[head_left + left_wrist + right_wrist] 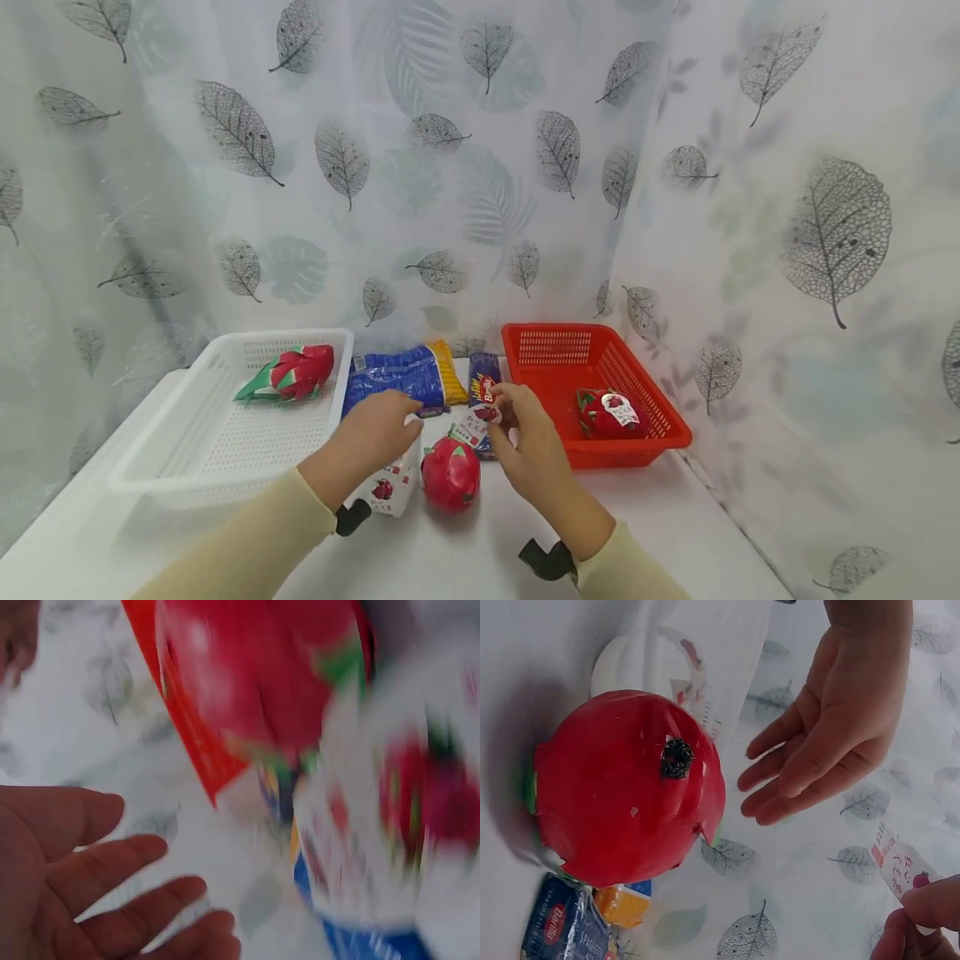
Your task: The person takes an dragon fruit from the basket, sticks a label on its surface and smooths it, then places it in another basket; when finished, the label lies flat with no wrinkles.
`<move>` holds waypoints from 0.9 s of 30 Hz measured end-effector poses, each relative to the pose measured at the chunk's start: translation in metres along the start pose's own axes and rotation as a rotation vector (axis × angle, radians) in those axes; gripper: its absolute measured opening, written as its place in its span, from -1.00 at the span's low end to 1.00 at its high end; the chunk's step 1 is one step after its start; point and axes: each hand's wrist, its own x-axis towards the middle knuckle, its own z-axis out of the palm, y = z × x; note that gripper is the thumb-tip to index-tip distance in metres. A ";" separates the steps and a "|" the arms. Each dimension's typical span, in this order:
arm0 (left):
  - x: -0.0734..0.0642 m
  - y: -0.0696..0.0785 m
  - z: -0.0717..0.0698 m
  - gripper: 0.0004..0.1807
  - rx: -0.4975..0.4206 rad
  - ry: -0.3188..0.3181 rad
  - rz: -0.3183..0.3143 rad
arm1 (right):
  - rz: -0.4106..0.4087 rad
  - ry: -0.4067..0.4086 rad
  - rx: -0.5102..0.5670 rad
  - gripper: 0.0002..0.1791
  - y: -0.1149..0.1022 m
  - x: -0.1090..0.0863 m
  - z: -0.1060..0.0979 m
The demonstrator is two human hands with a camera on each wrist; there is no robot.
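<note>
Between finger and thumb my right hand [531, 437] pinches a white label [474, 423] printed with a dragon fruit; the right wrist view also shows this label [897, 862]. Just below it a red dragon fruit [452, 477] with green tips stands on the table, touched by neither hand in the right wrist view. My left hand [372, 435] hovers to its left, fingers extended and spread in the left wrist view, holding nothing. Beneath the left forearm sits a roll of the same white labels [390, 487], partly hidden; it appears large and blurred in the left wrist view [375, 855].
At left, a white basket [217, 467] contains another dragon fruit [300, 372]. A red basket [551, 392] on the right has a labelled dragon fruit [611, 414] inside. Behind the hands lie a blue-and-yellow bag [405, 372] and a Barilla spaghetti pack [484, 375]. A leaf-print curtain [450, 208] hangs behind.
</note>
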 end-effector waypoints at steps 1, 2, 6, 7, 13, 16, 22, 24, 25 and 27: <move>-0.003 0.005 0.006 -0.57 -0.042 -0.004 0.025 | 0.014 -0.005 0.010 -0.49 0.000 0.000 0.000; -0.005 0.010 0.013 -0.58 -0.084 -0.010 0.055 | 0.028 -0.012 0.018 -0.48 0.000 0.000 -0.001; -0.009 0.018 0.035 -0.61 -0.169 -0.044 0.146 | 0.075 -0.050 0.012 -0.35 -0.001 -0.001 0.000; -0.009 0.019 0.039 -0.61 -0.171 -0.050 0.160 | 0.085 -0.059 0.006 -0.32 -0.001 -0.001 0.000; -0.008 0.021 0.051 -0.58 -0.167 -0.085 0.158 | 0.146 -0.064 -0.010 -0.30 -0.001 -0.004 -0.002; -0.006 0.022 0.051 -0.59 -0.181 -0.078 0.156 | 0.164 -0.064 -0.005 -0.34 -0.001 -0.004 -0.003; -0.006 0.025 0.047 -0.62 -0.223 -0.097 0.138 | 0.145 -0.077 -0.020 -0.51 0.002 -0.005 -0.002; -0.007 0.025 0.046 -0.62 -0.236 -0.107 0.118 | 0.154 -0.092 -0.018 -0.54 0.004 -0.005 -0.002; -0.008 0.024 0.045 -0.62 -0.239 -0.112 0.107 | 0.161 -0.100 -0.013 -0.55 0.005 -0.005 -0.002; -0.012 0.023 0.044 -0.62 -0.229 -0.118 0.101 | 0.185 -0.126 0.000 -0.58 0.006 -0.005 -0.003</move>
